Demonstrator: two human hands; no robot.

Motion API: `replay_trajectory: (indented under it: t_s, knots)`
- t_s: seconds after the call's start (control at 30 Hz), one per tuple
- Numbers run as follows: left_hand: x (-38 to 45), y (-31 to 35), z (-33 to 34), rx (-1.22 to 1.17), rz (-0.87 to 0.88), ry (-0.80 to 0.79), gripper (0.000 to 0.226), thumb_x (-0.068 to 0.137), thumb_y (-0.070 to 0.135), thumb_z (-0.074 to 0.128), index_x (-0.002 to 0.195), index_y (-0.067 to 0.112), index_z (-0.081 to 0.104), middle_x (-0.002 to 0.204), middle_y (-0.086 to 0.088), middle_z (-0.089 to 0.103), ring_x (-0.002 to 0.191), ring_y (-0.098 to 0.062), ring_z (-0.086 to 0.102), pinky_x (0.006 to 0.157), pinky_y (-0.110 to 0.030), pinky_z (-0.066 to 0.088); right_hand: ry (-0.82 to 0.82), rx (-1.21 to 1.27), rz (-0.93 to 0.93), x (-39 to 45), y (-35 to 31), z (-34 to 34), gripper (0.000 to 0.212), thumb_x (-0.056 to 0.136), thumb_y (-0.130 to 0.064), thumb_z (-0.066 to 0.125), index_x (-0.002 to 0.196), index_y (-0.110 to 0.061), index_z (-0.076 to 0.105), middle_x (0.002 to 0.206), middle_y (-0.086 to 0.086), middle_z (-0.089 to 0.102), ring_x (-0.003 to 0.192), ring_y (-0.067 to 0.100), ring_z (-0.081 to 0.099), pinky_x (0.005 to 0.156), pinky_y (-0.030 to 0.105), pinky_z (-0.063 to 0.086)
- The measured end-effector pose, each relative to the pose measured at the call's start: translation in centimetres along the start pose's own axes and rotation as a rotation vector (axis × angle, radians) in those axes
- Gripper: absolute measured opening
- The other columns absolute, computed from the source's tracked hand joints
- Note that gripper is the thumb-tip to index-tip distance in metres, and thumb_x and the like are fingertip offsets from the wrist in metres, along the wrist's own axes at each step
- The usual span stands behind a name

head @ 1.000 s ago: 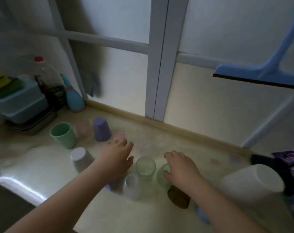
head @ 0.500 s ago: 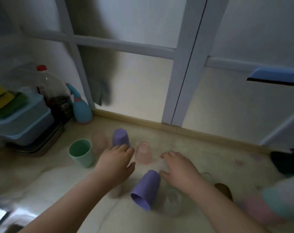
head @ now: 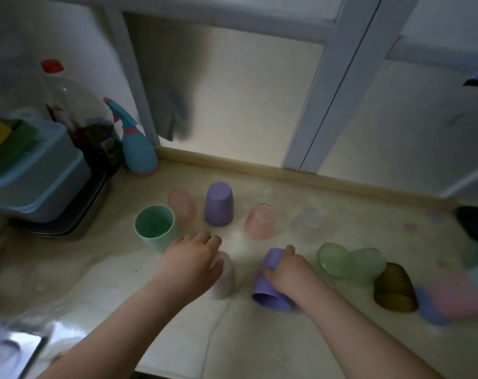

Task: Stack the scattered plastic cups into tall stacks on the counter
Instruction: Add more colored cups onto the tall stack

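Plastic cups lie scattered on the pale counter [head: 259,340]. My right hand [head: 290,270] grips a purple cup [head: 269,289] that lies tilted on its side. My left hand [head: 192,259] rests over a whitish upside-down cup [head: 225,277]. Behind them stand a mint cup [head: 155,227] mouth up, a pink cup [head: 181,205], an upside-down purple cup [head: 219,205], another pink cup [head: 260,222] and a clear cup [head: 307,224]. To the right lie two clear green cups [head: 350,262], a brown cup [head: 393,288] and blurred pink and blue cups [head: 448,300].
At back left stand a blue tub [head: 32,173] on a metal tray, a clear bottle with a red cap [head: 68,105] and a blue spray bottle [head: 138,149]. A frosted window and its frame [head: 322,99] close the back. A sink edge [head: 22,346] lies at the lower left.
The view has tilted down and closer. My right hand has closed on the fallen purple cup; my left hand has come down onto the whitish cup.
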State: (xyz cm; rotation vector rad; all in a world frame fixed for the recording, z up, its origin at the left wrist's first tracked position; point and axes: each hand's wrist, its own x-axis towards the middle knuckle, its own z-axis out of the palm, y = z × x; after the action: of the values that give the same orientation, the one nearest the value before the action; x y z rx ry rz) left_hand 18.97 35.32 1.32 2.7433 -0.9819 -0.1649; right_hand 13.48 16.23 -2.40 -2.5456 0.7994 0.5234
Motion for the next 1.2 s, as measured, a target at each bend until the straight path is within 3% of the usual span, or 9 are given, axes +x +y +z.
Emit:
replay_trajectory:
  t_s: [0.13, 0.3, 0.53, 0.77, 0.83, 0.93, 1.1, 1.2]
  knots:
    - [0.1, -0.4, 0.7, 0.068, 0.023, -0.015, 0.026, 0.071, 0.036, 0.058, 0.086, 0.014, 0.062, 0.078, -0.007, 0.067, 0.067, -0.032, 0.066, 0.052, -0.037, 0.053, -0.041, 0.187, 0.086, 0.5, -0.5, 1.5, 0.074, 0.078, -0.047, 0.065, 0.121, 0.003, 0.031, 0.123, 0.021, 0.056, 0.113, 0.033, 0.056, 0.078, 0.03, 0.042]
    - [0.3, -0.6, 1.0, 0.067, 0.03, 0.007, 0.039, 0.072, 0.045, 0.039, 0.085, 0.016, 0.063, 0.074, -0.004, 0.067, 0.063, -0.029, 0.065, 0.048, -0.033, 0.052, -0.025, 0.207, 0.028, 0.4, 0.1, 1.4, 0.069, 0.071, -0.046, 0.07, 0.116, -0.001, 0.042, 0.12, 0.018, 0.056, 0.109, 0.031, 0.057, 0.071, 0.025, 0.035]
    - [0.4, 0.3, 2.6, 0.045, -0.046, -0.097, 0.063, 0.069, 0.054, 0.05, 0.12, 0.018, 0.05, 0.11, -0.006, 0.062, 0.097, -0.033, 0.06, 0.075, -0.037, 0.048, 0.044, 0.246, -0.119, -0.3, 0.0, -0.8, 0.063, 0.067, -0.045, 0.072, 0.11, -0.008, 0.044, 0.111, 0.012, 0.06, 0.096, 0.029, 0.061, 0.069, 0.03, 0.045]
    - [0.9, 1.1, 2.7, 0.084, -0.088, -0.167, 0.055, 0.076, 0.044, 0.057, 0.121, 0.016, 0.041, 0.114, -0.007, 0.054, 0.103, -0.03, 0.053, 0.075, -0.034, 0.045, 0.071, 0.248, -0.221, -1.4, 0.3, -2.0, 0.069, 0.064, -0.047, 0.072, 0.116, -0.012, 0.043, 0.115, 0.009, 0.059, 0.1, 0.027, 0.059, 0.08, 0.036, 0.05]
    - [1.3, 1.4, 1.3, 0.06, -0.069, -0.133, 0.056, 0.076, 0.041, 0.059, 0.122, 0.015, 0.04, 0.116, -0.009, 0.054, 0.104, -0.031, 0.053, 0.078, -0.036, 0.045, 0.106, 0.269, -0.242, -2.1, 0.4, -3.2, 0.068, 0.065, -0.045, 0.073, 0.117, -0.014, 0.043, 0.116, 0.008, 0.058, 0.1, 0.027, 0.059, 0.077, 0.033, 0.048]
    - [2.7, 2.8, -1.9, 0.036, 0.002, -0.044, 0.056, 0.075, 0.039, 0.064, 0.118, 0.011, 0.04, 0.112, -0.012, 0.058, 0.096, -0.035, 0.058, 0.071, -0.036, 0.045, 0.181, 0.296, -0.293, -3.3, 0.9, -6.1, 0.066, 0.067, -0.043, 0.073, 0.118, -0.015, 0.042, 0.117, 0.006, 0.058, 0.101, 0.023, 0.058, 0.074, 0.028, 0.042]
    - [5.8, 8.3, -8.2, -0.006, 0.131, 0.036, 0.052, 0.074, 0.041, 0.064, 0.112, 0.017, 0.038, 0.108, -0.008, 0.058, 0.094, -0.032, 0.058, 0.069, -0.033, 0.043, 0.338, 0.324, -0.339, -6.3, 3.5, -12.6, 0.07, 0.068, -0.044, 0.073, 0.124, -0.019, 0.039, 0.126, 0.002, 0.054, 0.109, 0.02, 0.054, 0.083, 0.028, 0.043]
    - [7.6, 12.6, -10.6, -0.066, 0.241, 0.064, 0.052, 0.071, 0.04, 0.066, 0.113, 0.022, 0.041, 0.103, -0.006, 0.057, 0.092, -0.032, 0.058, 0.072, -0.033, 0.045, 0.481, 0.364, -0.337, -8.8, 6.3, -16.5, 0.068, 0.068, -0.043, 0.073, 0.123, -0.022, 0.039, 0.123, -0.002, 0.054, 0.102, 0.015, 0.053, 0.081, 0.027, 0.042]
